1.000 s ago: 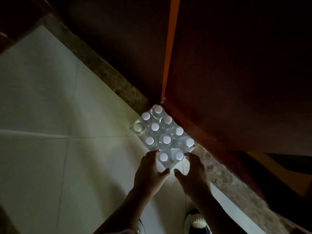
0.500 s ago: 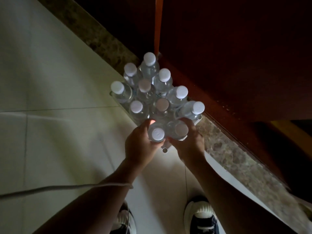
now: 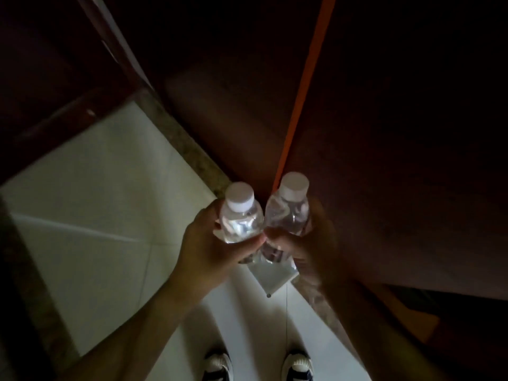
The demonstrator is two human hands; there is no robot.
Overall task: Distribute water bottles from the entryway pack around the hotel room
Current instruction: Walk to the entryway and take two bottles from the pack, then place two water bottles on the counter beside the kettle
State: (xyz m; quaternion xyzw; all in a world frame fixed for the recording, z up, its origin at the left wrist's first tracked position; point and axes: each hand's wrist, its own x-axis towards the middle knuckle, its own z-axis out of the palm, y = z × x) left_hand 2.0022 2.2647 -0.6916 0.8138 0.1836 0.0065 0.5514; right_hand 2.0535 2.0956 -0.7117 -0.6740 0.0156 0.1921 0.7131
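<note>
Centre frame: left hand [image 3: 211,243] wraps left bottle [image 3: 240,215], right hand [image 3: 308,243] wraps right bottle [image 3: 291,210]. Keep both upright, grip firm on bodies, carry apart to avoid knocking.

Both forearms reach forward from the near edge and converge at mid-scene. The left hand [image 3: 211,243] curls its fingers round a bottle [image 3: 240,218]; the right hand [image 3: 308,243] grips a second bottle [image 3: 290,213]. The thumbs nearly touch between them.
</note>
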